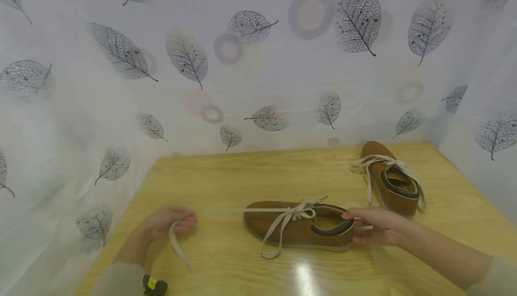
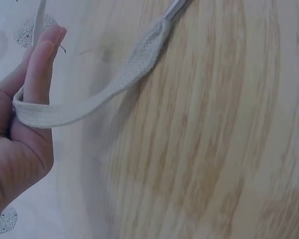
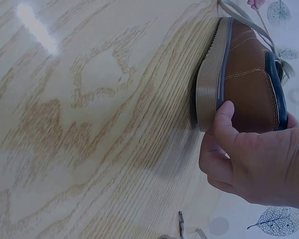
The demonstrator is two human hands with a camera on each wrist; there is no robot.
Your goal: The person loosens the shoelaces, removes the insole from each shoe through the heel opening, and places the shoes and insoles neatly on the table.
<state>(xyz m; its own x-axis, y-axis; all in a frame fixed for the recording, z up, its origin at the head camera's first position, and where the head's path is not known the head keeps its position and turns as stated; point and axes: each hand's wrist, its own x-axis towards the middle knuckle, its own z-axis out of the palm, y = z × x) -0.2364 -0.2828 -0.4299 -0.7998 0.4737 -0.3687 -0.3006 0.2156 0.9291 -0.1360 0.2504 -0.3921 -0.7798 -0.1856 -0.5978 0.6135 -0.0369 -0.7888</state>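
A brown shoe (image 1: pixel 295 237) lies sole down across the table, toe to the left. Its pale flat lace (image 1: pixel 232 209) runs taut from the knot over the toe to my left hand (image 1: pixel 171 222), which grips it. The lace's loose end (image 2: pixel 65 113) hangs from that hand in the left wrist view. One lace loop (image 1: pixel 271 237) droops over the near side of the shoe. My right hand (image 1: pixel 377 226) holds the heel, with the thumb (image 3: pixel 224 117) pressed on the leather in the right wrist view.
A second brown shoe (image 1: pixel 397 204), its lace spread over it, stands at the back right of the wooden table (image 1: pixel 226 174). A white leaf-print sheet (image 1: pixel 202 121) encloses the back and sides. By the left sleeve is a small black-and-yellow item (image 1: pixel 155 285).
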